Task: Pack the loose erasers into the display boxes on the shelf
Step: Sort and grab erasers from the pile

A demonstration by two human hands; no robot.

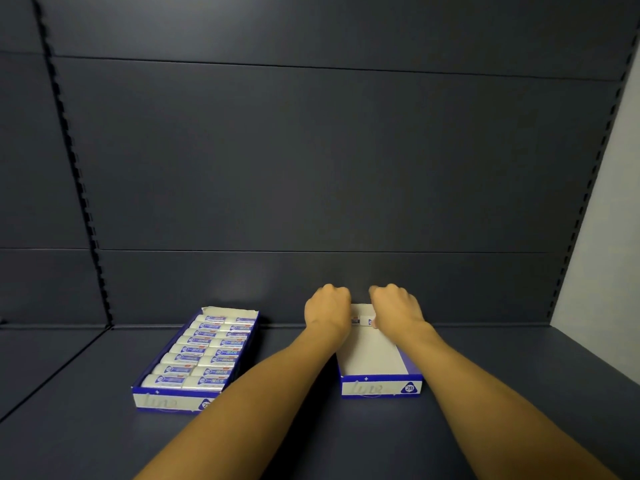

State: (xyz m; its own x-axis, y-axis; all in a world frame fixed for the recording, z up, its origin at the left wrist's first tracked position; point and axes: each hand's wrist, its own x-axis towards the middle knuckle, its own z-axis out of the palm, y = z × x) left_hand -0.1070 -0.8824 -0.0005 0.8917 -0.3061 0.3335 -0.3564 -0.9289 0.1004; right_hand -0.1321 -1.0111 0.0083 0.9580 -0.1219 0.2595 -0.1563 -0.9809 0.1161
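Note:
Two blue and white display boxes stand on the dark shelf. The left box (166,400) is filled with two rows of several wrapped white erasers (204,355). The right box (381,388) is mostly bare inside, with white erasers (362,320) showing at its far end between my hands. My left hand (327,308) reaches over the far left corner of that box, fingers curled down and hidden. My right hand (394,306) is over the far right corner, fingers curled down onto an eraser there. What my left fingers hold is hidden.
The dark shelf surface (311,427) stretches across the foreground between and around the boxes. A dark back panel (311,168) rises behind, with slotted uprights at left and right. A pale wall (606,220) shows at the far right.

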